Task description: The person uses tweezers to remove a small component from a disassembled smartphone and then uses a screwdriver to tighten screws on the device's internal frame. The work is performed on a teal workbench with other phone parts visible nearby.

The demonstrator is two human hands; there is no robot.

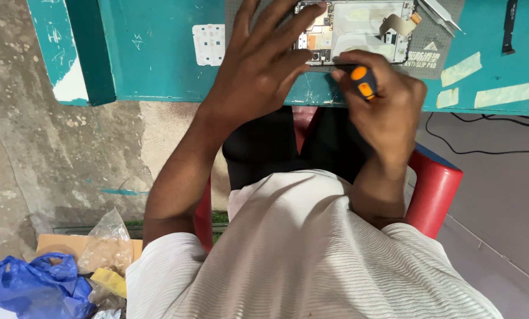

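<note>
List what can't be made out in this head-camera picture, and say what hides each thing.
- Screwdriver tip: covered by the right hand; only the orange and black handle shows.
- Opened phone: its top is cut off by the frame's upper edge, its left end covered by the left hand's fingers; the small parts inside are too small to tell.
- Tweezers: upper end cut off by the top edge.
- Red chair: mostly hidden by the person's body.
</note>
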